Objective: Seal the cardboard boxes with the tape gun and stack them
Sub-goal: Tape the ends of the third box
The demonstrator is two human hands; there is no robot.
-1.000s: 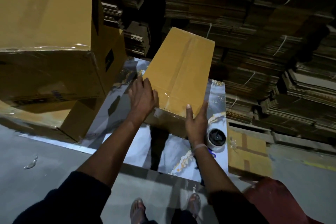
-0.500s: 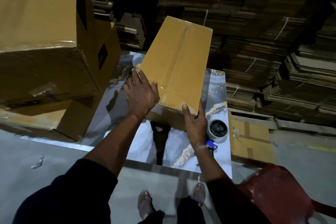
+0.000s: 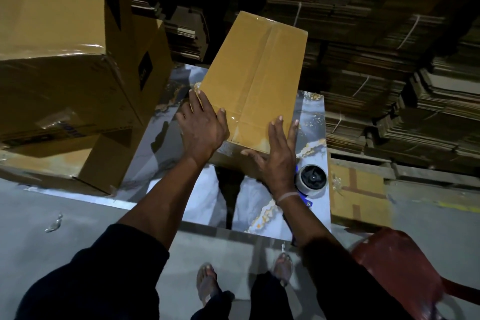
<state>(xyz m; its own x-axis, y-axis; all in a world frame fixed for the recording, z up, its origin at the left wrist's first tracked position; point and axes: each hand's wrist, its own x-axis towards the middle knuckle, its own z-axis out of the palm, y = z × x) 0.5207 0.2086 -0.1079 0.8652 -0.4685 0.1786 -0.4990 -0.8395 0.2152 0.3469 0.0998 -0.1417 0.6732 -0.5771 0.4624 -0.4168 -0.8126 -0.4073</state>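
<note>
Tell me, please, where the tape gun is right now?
In the head view the tape gun lies on the marbled table, right of centre, just beside the right hand's wrist and near the table's right edge.

1. The tabletop (image 3: pixel 166 153) has a glossy, marble-patterned surface of grey, white and gold.
2. A taped cardboard box (image 3: pixel 257 78) rests on it at the middle.
3. The tape gun (image 3: pixel 311 180) lies near its right edge.
4. Large stacked boxes (image 3: pixel 65 101) occupy its left side.
</note>
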